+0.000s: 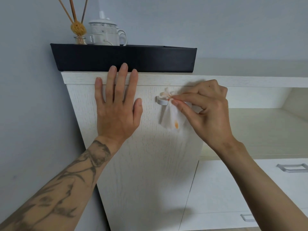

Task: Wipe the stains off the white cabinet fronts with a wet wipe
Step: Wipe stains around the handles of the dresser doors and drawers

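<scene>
A tall white cabinet door [146, 164] fills the middle of the head view. My left hand [117, 104] lies flat against its upper left part, fingers straight and reaching over the top edge. My right hand [205, 109] pinches a white wet wipe [171, 114] between thumb and fingertips. The wipe is bunched against the silver handle [160, 100] near the door's top, and its loose end hangs down with an orange stain on it. Faint orange marks show on the bunched part too.
A black box [123, 59] sits on the cabinet top, holding a white lidded mug [106, 33] and a reed diffuser [79, 30]. To the right are an open shelf [253, 130] and white drawers with silver handles [291, 167]. A grey wall lies to the left.
</scene>
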### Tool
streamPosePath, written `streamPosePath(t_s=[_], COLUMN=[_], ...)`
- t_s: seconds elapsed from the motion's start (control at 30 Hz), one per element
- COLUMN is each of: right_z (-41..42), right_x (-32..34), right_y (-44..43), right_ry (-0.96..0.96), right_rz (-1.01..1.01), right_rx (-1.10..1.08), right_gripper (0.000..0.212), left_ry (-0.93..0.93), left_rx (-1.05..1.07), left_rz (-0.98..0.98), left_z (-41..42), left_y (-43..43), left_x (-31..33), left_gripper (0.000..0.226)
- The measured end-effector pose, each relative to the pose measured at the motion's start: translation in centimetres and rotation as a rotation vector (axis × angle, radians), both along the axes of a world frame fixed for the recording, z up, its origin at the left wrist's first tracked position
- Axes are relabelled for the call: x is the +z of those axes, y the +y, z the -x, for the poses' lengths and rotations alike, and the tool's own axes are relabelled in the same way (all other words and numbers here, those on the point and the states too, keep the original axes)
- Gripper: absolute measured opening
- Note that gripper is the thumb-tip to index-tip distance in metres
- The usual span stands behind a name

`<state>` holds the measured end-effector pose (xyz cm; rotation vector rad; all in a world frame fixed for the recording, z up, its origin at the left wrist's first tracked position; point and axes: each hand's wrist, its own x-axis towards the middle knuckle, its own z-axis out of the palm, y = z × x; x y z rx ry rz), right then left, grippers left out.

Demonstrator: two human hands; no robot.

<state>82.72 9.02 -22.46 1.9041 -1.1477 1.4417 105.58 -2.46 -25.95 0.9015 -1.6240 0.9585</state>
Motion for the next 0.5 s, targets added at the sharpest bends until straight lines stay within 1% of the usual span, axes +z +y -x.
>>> streamPosePath(t_s=[0.13,0.23,0.3,0.33,0.43,0.5], right_z=[-0.6,-2.1,-1.6,-1.0,0.7,0.1], right_x=[-0.3,0.2,0.3,0.2,-0.1,-0.1], right_y=[0.0,-0.4,-0.2,0.0,0.8,0.7], right_ry=[-0.071,-0.008,0.028,0.021,-0.082,-0.1], right_rz=[-0.004,-0.041,-0.034,-0.025,-0.024,-0.028], right_rx=[0.005,0.043,0.036,0.019,-0.028,-0.027], right_gripper=[0.011,0.013,0.012,0.011,0.009,0.009], left_ry=[-0.003,-0.001,0.001,0.002,0.002,0.001], left_rx=[0.002,-0.004,-0.004,-0.006,-0.005,-0.008], left_rz=[-0.001,-0.004,-0.005,-0.005,-0.001,-0.002], left_z=[0.1,0.1,0.0,0.0,0.0,0.0], left_y=[0.1,0.1,0.1,0.1,0.1,0.0], left_x=[0.0,0.1,0.1,0.1,0.0,0.0], left_gripper=[0.065,0.064,0.064,0.064,0.066,0.067])
